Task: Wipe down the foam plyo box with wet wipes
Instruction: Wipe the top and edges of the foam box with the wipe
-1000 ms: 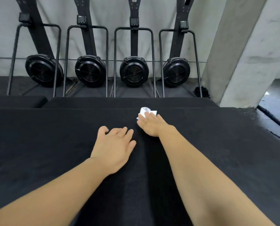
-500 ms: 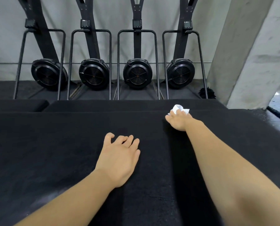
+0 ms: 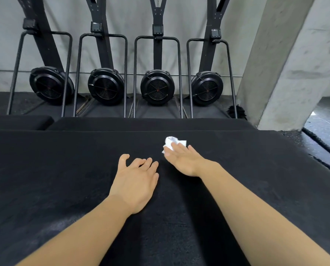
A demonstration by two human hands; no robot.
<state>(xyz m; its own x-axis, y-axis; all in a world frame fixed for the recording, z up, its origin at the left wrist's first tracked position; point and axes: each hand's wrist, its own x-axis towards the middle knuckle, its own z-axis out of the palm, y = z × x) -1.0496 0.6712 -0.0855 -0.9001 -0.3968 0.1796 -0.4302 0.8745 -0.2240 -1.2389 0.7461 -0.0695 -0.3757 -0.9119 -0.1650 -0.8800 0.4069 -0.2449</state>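
The black foam plyo box (image 3: 64, 179) fills the lower half of the head view, its far edge running across the middle. My right hand (image 3: 183, 160) lies flat on the box top with straight fingers pressing a crumpled white wet wipe (image 3: 172, 142), which sticks out beyond the fingertips near the far edge. My left hand (image 3: 136, 181) rests palm down on the box just left of it, fingers loosely spread, holding nothing.
A second black box or pad (image 3: 141, 123) sits lower behind the plyo box. Several black upright fan machines (image 3: 157, 87) line the grey wall. A concrete pillar (image 3: 287, 64) stands at the right, with dark floor (image 3: 325, 121) beside it.
My right hand slid the wipe right along the far edge, then back left and nearer to me. My left hand stayed planted on the box.
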